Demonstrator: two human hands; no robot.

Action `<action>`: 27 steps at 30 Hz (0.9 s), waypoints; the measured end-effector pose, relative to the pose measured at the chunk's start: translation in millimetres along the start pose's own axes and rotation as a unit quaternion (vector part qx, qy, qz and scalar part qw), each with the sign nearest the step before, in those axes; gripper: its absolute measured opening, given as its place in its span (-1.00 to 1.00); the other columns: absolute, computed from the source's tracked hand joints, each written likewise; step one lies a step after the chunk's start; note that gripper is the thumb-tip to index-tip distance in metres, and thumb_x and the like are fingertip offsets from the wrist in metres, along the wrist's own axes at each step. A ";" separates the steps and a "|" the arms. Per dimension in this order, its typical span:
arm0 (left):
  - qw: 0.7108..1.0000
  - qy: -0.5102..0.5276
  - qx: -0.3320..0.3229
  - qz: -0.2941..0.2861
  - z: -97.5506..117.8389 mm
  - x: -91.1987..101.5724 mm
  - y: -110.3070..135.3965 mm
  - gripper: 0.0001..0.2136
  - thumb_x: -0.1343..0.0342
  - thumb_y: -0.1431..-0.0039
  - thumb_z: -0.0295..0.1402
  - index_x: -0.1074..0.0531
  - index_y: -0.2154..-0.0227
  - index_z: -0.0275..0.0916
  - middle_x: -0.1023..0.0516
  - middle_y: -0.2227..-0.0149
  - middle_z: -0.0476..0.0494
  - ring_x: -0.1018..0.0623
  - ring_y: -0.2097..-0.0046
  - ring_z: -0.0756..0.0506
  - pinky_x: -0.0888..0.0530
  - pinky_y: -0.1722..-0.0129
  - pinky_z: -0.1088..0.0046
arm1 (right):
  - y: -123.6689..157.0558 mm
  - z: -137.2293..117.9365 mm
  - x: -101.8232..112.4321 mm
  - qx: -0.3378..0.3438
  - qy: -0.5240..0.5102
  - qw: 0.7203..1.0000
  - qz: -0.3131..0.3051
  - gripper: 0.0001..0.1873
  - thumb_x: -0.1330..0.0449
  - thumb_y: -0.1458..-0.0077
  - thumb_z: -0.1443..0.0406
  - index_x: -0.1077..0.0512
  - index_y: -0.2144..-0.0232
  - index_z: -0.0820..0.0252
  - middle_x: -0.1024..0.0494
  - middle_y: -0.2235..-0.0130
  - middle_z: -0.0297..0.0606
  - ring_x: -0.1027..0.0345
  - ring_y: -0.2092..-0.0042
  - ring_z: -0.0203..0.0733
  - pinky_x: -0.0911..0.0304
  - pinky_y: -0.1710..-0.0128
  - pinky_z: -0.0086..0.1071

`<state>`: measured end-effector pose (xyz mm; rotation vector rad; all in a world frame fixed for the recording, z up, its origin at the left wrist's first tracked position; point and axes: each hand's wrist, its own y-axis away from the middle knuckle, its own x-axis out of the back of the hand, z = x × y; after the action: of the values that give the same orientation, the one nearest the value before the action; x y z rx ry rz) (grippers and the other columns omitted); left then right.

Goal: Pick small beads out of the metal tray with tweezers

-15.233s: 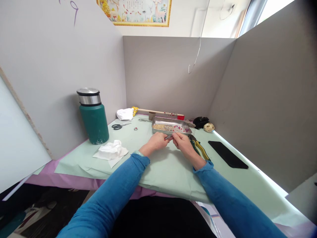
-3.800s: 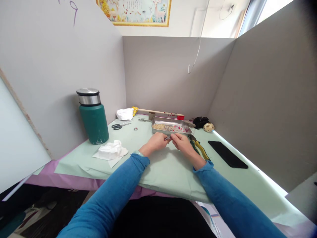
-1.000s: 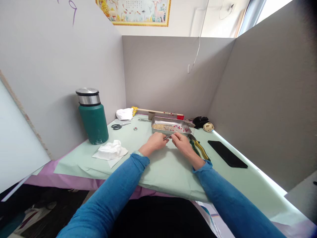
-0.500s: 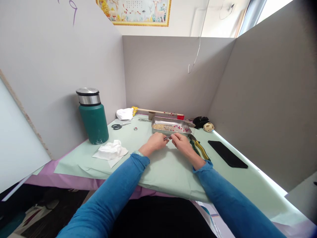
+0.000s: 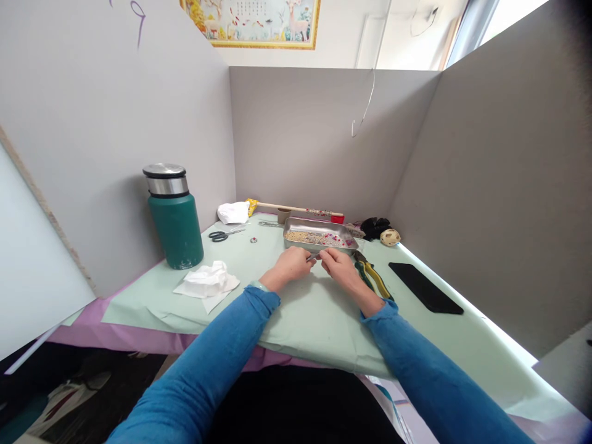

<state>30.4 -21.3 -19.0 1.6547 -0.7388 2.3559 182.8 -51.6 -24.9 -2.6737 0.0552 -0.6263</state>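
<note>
My left hand (image 5: 291,264) and my right hand (image 5: 340,265) rest close together on the pale green table cover, just in front of a shallow metal tray (image 5: 320,234) filled with small beige and pink bits. The left hand's fingers are pinched on a thin metal tool (image 5: 313,255) that points toward the right hand. The right hand's fingers are closed in a pinch at the tool's tip; what they hold is too small to make out.
A green flask (image 5: 174,217) stands at the left, crumpled tissue (image 5: 208,280) in front of it. Scissors (image 5: 222,235) lie behind. Yellow-green pliers (image 5: 372,277) and a black phone (image 5: 425,288) lie to the right. Grey partition walls close in three sides.
Hardly anything differs. Both hands stay pinched together in front of the tray, with only slight finger shifts.
</note>
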 end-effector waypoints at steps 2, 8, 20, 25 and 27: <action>1.000 0.002 0.002 -0.001 0.4 0.3 0.2 -0.66 0.08 -0.17 -0.17 -0.54 0.41 -0.25 -0.57 0.40 -0.22 -0.51 0.30 -0.14 -0.35 0.34 0.42 | 0.0 0.2 0.0 0.002 0.000 1.000 0.000 -0.68 0.00 -0.06 0.08 -0.26 0.57 0.17 -0.26 0.62 -0.41 -0.08 0.53 -0.32 0.00 0.46 -0.40; 1.000 0.002 0.005 -0.006 2.0 1.5 1.3 -0.67 0.09 -0.16 -0.18 -0.54 0.41 -0.22 -0.57 0.39 -0.21 -0.51 0.30 -0.14 -0.35 0.32 0.42 | -0.2 0.8 0.4 0.004 0.013 1.000 -0.001 -0.68 0.01 -0.07 0.09 -0.27 0.57 0.17 -0.26 0.62 -0.41 -0.09 0.52 -0.31 -0.01 0.45 -0.40; 1.000 -0.008 -0.012 -0.013 0.9 1.0 1.1 -0.68 0.08 -0.16 -0.20 -0.54 0.38 -0.24 -0.57 0.35 -0.22 -0.51 0.28 -0.13 -0.34 0.30 0.43 | -0.8 4.4 -0.1 0.014 0.032 0.999 -0.004 -0.68 0.01 -0.07 0.11 -0.22 0.60 0.16 -0.27 0.61 -0.41 -0.10 0.51 -0.30 -0.01 0.46 -0.40; 1.000 -0.018 -0.016 -0.018 0.6 0.6 1.0 -0.68 0.07 -0.17 -0.21 -0.54 0.38 -0.25 -0.58 0.34 -0.23 -0.51 0.26 -0.13 -0.35 0.28 0.43 | -1.6 5.5 -0.8 0.016 0.042 0.999 -0.003 -0.69 0.00 -0.05 0.10 -0.23 0.59 0.16 -0.26 0.62 -0.40 -0.10 0.51 -0.29 -0.01 0.47 -0.40; 0.999 -0.022 -0.019 -0.019 0.4 0.2 0.9 -0.69 0.07 -0.17 -0.21 -0.55 0.37 -0.24 -0.58 0.34 -0.23 -0.51 0.25 -0.13 -0.36 0.27 0.43 | -1.8 5.9 -1.2 0.014 0.045 0.999 -0.003 -0.69 0.00 -0.04 0.10 -0.21 0.60 0.15 -0.25 0.63 -0.40 -0.09 0.51 -0.29 0.00 0.47 -0.40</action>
<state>30.3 -22.3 -19.0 1.6943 -0.7470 2.2731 184.3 -47.6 -29.6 -2.6190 0.0618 -0.7442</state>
